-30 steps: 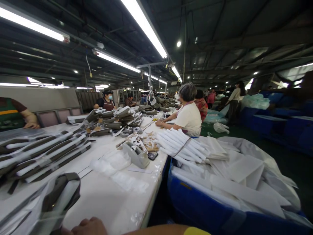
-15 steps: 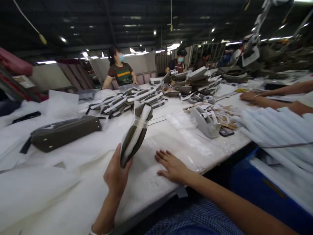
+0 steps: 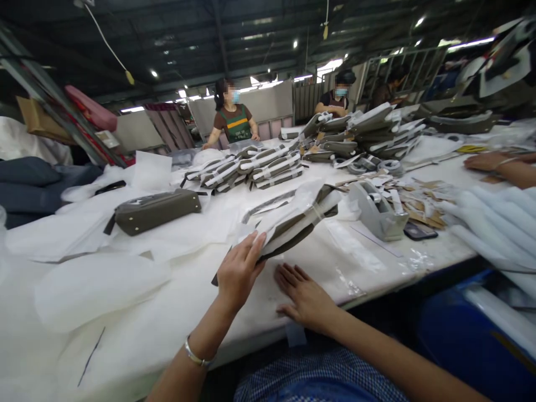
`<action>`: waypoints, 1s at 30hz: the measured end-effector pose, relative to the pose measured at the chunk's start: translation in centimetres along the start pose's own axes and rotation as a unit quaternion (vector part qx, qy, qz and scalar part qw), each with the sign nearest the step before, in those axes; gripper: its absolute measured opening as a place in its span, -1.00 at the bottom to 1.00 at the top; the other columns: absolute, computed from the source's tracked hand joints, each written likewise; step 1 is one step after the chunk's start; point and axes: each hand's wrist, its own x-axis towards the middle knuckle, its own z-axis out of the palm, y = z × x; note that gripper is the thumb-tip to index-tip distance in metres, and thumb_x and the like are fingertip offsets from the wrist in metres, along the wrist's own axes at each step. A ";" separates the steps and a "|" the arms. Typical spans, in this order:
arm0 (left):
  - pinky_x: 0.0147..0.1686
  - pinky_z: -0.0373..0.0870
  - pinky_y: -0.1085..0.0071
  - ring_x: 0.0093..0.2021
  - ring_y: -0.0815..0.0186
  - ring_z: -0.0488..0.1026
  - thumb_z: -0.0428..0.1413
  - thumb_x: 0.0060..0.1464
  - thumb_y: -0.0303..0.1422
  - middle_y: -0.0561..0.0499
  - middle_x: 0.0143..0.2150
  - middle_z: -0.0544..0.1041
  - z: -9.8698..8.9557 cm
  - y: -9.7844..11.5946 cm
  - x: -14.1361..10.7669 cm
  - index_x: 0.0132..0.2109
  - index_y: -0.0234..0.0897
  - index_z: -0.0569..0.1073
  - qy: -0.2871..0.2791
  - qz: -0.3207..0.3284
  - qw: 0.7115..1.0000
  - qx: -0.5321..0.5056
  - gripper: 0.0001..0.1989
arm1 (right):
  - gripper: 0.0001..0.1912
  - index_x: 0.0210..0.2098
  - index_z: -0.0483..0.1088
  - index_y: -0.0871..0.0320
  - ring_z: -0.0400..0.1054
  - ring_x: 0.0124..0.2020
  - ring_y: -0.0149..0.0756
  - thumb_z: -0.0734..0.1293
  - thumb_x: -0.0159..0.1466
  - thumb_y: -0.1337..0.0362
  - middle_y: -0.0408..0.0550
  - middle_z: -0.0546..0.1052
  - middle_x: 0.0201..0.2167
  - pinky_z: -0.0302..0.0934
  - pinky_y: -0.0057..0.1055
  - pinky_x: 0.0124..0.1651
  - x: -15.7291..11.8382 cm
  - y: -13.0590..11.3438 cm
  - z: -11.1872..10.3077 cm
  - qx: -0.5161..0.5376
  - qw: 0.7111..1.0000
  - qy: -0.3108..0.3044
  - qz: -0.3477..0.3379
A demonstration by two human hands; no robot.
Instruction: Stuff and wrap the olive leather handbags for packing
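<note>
My left hand [image 3: 239, 271] grips the near end of a folded olive bag [image 3: 293, 228] with white padding along it and a clear band around its far part. The bag lies tilted low over the white table [image 3: 247, 318], its far end pointing right. My right hand [image 3: 307, 296] rests palm down on the table just below the bag, fingers stretched and holding nothing. A grey tape dispenser [image 3: 379, 215] stands to the right of the bag's far end. Left of my hands, an olive handbag [image 3: 157, 212] sits upright on white sheets.
Piled folded bags [image 3: 259, 167] fill the back middle, with a taller stack [image 3: 372, 131] behind. Tape rolls [image 3: 364, 164], paper scraps [image 3: 427, 206] and a phone [image 3: 420, 231] lie right. White padding rolls [image 3: 498, 223] border the right side. Co-workers [image 3: 234, 120] stand across the table; another's hand [image 3: 486, 162] rests far right.
My left hand has swung the folded bag from nearly upright down to the right, closer to flat. My right hand stays on the table. The view has turned left.
</note>
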 end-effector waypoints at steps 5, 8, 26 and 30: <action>0.15 0.40 0.25 0.21 0.14 0.39 0.10 0.25 -0.43 -0.12 0.29 0.37 0.9 2.0 -0.6 0.34 -0.17 0.22 -0.007 0.047 0.999 0.003 -0.46 | -0.46 0.22 0.34 0.24 0.29 0.24 -0.08 0.13 0.43 0.03 0.17 0.45 0.17 0.09 -0.03 0.35 -1.2 -0.5 -0.7 0.042 0.994 0.067 -0.078; 0.16 0.40 0.25 0.23 0.16 0.38 0.08 0.26 -0.45 -0.10 0.30 0.36 1.9 3.2 -2.1 0.32 -0.13 0.27 -0.017 0.073 0.997 0.004 -0.49 | -0.58 0.16 0.42 0.06 0.38 0.14 -0.16 0.13 0.44 0.10 0.01 0.53 0.09 0.20 -0.07 0.28 -3.2 -1.2 -3.2 0.078 0.983 0.080 -0.145; 0.05 0.52 0.30 0.18 0.17 0.43 0.01 0.31 -0.45 -0.08 0.21 0.46 4.0 7.6 -6.6 0.29 -0.03 0.32 0.067 0.058 0.996 0.029 -0.55 | -0.59 -0.05 0.47 0.27 0.42 0.03 -0.09 0.35 0.31 0.04 0.14 0.53 -0.02 0.29 -0.09 0.11 18.5 5.3 -6.1 -0.043 0.967 -0.114 0.224; 0.06 0.51 0.29 0.20 0.15 0.42 0.00 0.30 -0.47 -0.10 0.22 0.45 4.1 7.5 -6.8 0.32 -0.06 0.28 0.065 0.065 0.995 0.029 -0.51 | -0.66 -0.01 0.41 0.22 0.43 -0.04 -0.18 0.32 0.35 0.10 0.04 0.49 -0.01 0.36 -0.09 0.03 19.6 4.8 -5.5 -0.031 0.956 -0.148 0.252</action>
